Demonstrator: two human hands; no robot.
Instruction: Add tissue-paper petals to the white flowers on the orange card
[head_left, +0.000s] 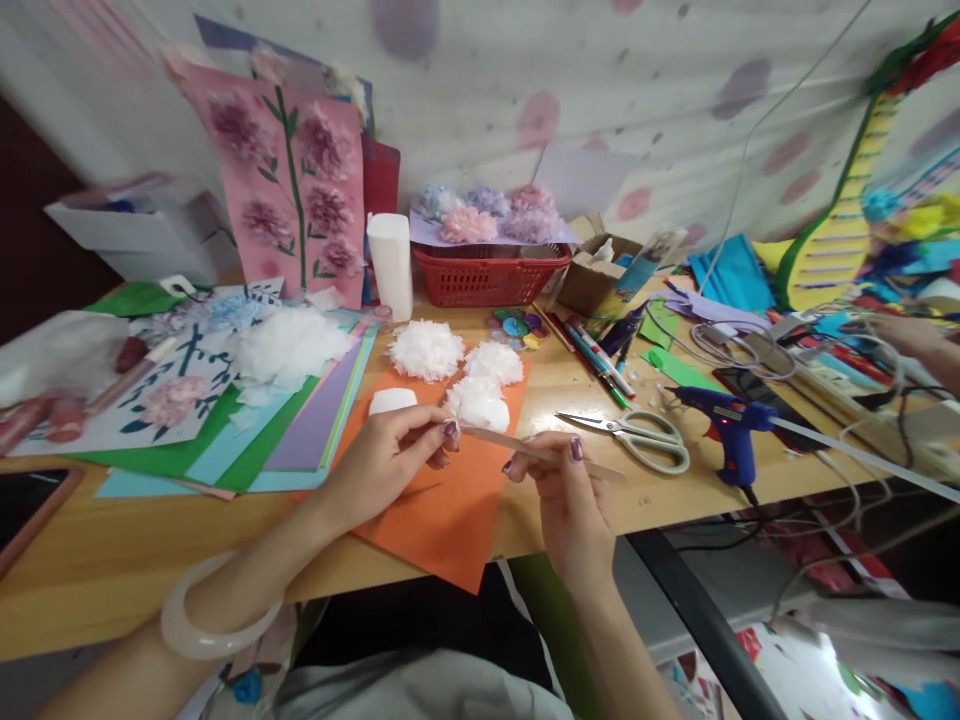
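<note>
In my right hand (574, 500) a flat tan craft stick (495, 438) is pinched between thumb and fingers, its thin end pointing left. My left hand (405, 450) is closed in a pinch close to that end; whatever its fingertips hold is too small to make out. Both hands hover over an orange sheet of paper (450, 535). Fluffy white tissue pompoms (426, 350) lie just beyond my fingers, with a small white folded piece (392, 400) beside my left hand. Scissors (645, 438) rest to the right of my right hand.
A blue glue gun (724, 425) with a red light stands on the right, near cables (750, 345). Markers (600, 355) and a red basket (491, 278) are behind. Coloured papers (300, 430) and loose white tissue (289, 345) lie left. Another person's hand (919, 340) is at far right.
</note>
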